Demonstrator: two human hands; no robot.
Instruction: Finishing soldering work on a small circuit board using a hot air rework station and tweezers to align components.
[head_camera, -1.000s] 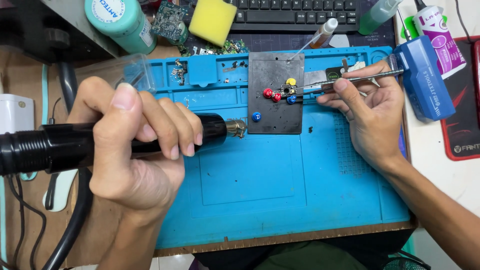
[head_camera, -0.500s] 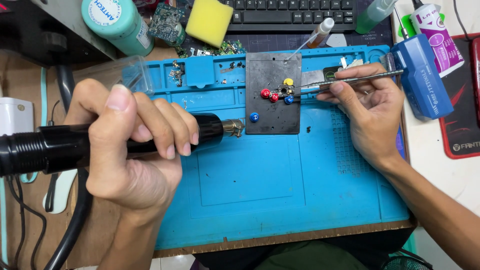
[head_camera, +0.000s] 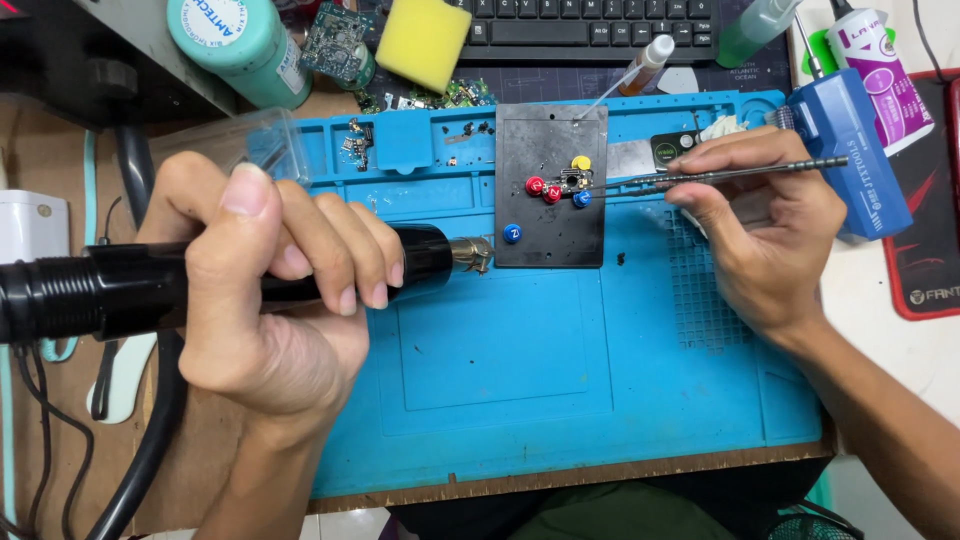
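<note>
left hand (head_camera: 270, 300): bare, no glove | right hand (head_camera: 765, 235): bare, no ring | forearms: unsleeved

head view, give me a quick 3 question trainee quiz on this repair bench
1. True or false: the left hand holds the black hot-air handpiece.
2. What does the right hand hold? A) yellow sponge B) tweezers C) keyboard
3. Fill in: the dark plate lies on the ____ coloured work mat.

Key:
1. True; its metal nozzle points toward the plate.
2. B; the tweezers reach the small board among the round magnets.
3. Blue.
</note>
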